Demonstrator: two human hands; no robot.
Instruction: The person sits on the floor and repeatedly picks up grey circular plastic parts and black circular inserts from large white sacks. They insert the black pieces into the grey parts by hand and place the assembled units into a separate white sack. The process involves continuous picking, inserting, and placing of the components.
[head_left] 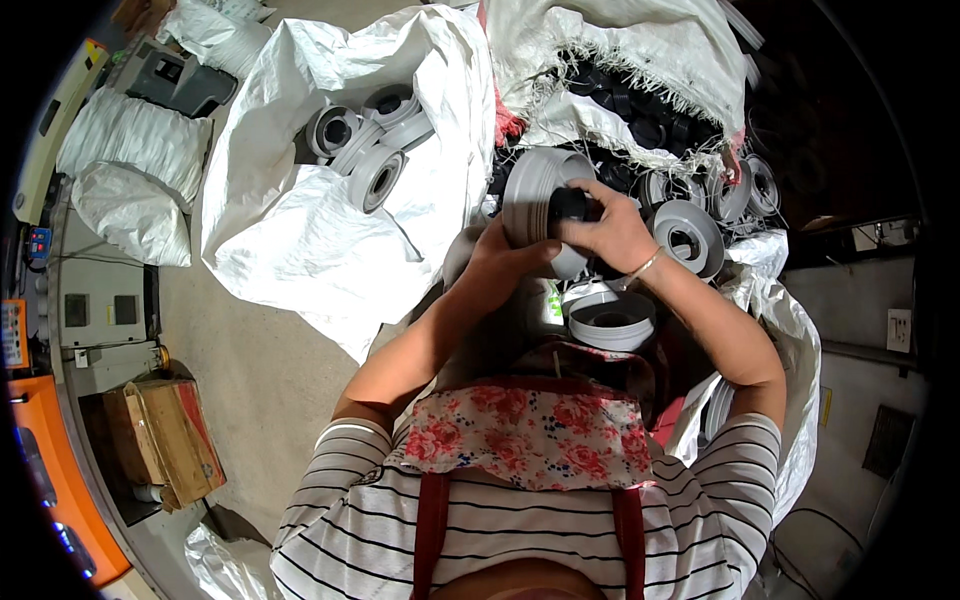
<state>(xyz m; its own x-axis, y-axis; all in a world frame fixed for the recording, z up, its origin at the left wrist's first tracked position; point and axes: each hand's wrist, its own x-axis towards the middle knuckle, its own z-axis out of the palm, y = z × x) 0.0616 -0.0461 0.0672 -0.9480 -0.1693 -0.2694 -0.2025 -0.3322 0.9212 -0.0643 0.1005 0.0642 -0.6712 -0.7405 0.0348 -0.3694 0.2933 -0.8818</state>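
Note:
My left hand (pixel 500 264) is closed around the lower left side of a grey ribbed plastic fitting (pixel 530 195), which is held up in front of me. On the fitting's right side, my right hand (pixel 612 230) grips a black round plastic cap (pixel 568 204) against its opening. Part of the cap is hidden by my fingers. Just below my hands lies another grey ring-shaped fitting (pixel 612 322), near my floral apron (pixel 530 430). More grey fittings (pixel 690 238) rest to the right of my right wrist.
An open white woven sack (pixel 270 225) at the left holds several grey fittings (pixel 378 178). Behind my hands, another sack (pixel 620 30) contains many black caps (pixel 650 125). A further white sack (pixel 800 400) stands at my right. Cardboard boxes (pixel 165 440) are at the far left.

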